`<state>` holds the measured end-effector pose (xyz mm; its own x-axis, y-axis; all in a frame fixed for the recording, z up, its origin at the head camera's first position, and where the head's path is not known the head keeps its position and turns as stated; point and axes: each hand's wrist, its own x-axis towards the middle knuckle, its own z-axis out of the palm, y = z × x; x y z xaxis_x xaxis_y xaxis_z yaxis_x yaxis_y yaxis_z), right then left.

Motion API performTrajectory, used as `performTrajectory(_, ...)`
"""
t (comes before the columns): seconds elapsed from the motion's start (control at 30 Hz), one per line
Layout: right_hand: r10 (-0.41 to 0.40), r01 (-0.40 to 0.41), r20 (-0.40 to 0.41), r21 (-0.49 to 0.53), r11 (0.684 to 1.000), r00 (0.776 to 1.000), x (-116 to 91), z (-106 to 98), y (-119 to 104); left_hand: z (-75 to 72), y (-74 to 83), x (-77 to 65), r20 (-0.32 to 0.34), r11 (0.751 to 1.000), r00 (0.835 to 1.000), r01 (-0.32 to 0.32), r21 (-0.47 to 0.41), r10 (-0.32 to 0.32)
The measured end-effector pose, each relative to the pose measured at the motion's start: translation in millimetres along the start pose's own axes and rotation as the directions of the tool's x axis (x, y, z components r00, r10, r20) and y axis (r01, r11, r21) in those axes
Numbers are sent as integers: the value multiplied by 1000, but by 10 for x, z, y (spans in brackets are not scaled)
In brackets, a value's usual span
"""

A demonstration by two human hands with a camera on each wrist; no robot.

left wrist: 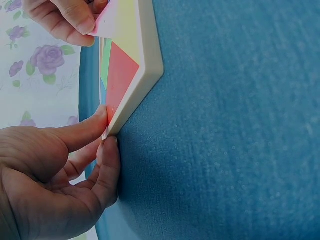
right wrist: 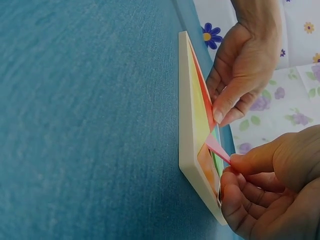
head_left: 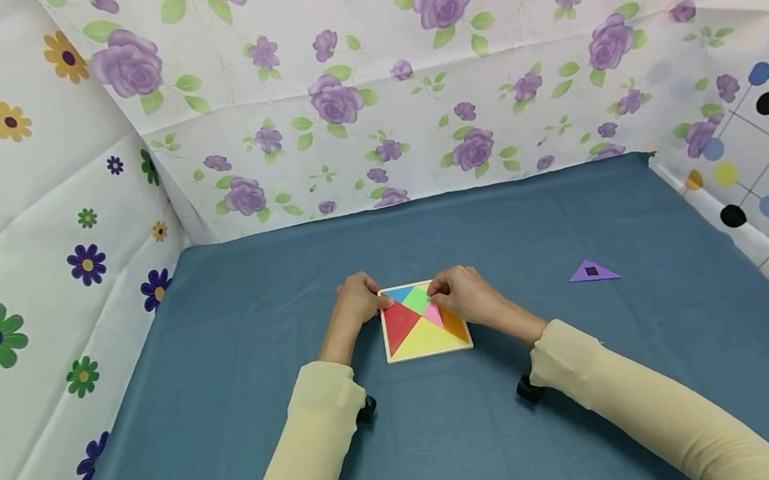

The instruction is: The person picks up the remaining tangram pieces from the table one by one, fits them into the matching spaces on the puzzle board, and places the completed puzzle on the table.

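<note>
A square tangram tray (head_left: 432, 355) with a pale rim lies on the blue cloth, holding red (head_left: 400, 326), yellow (head_left: 427, 337), green (head_left: 414, 299), blue (head_left: 399, 293) and orange (head_left: 454, 326) pieces. My left hand (head_left: 356, 302) grips the tray's far left corner, thumb on top and fingers at the outer side. Between thumb and fingertips, my right hand (head_left: 467, 294) pinches a pink triangle piece (right wrist: 218, 150). It tilts up from the tray, its pointed end down beside the yellow and orange pieces. The right hand covers the tray's far right corner in the head view.
A purple triangle piece (head_left: 608, 274) with a dark square mark lies on the cloth to the right of the tray. The blue cloth (head_left: 268, 408) spreads all around. Flower-patterned sheets (head_left: 375, 147) stand behind and at the left, a dotted one (head_left: 758, 177) at the right.
</note>
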<state>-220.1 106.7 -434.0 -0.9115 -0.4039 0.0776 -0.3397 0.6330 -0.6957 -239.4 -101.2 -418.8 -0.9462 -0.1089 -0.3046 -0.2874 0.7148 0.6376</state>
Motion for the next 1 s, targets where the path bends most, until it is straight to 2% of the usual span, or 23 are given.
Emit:
performTrajectory(0.5, 32, -32, 11, -3, 999, 999, 8, 15, 16, -13, -3, -9, 2, 1000, 1000, 0, -7, 0)
performTrajectory(1.0, 42, -42, 6, -52, 998, 999, 12, 49, 18, -13, 8, -21, -6, 1000, 1000, -8, 0, 8)
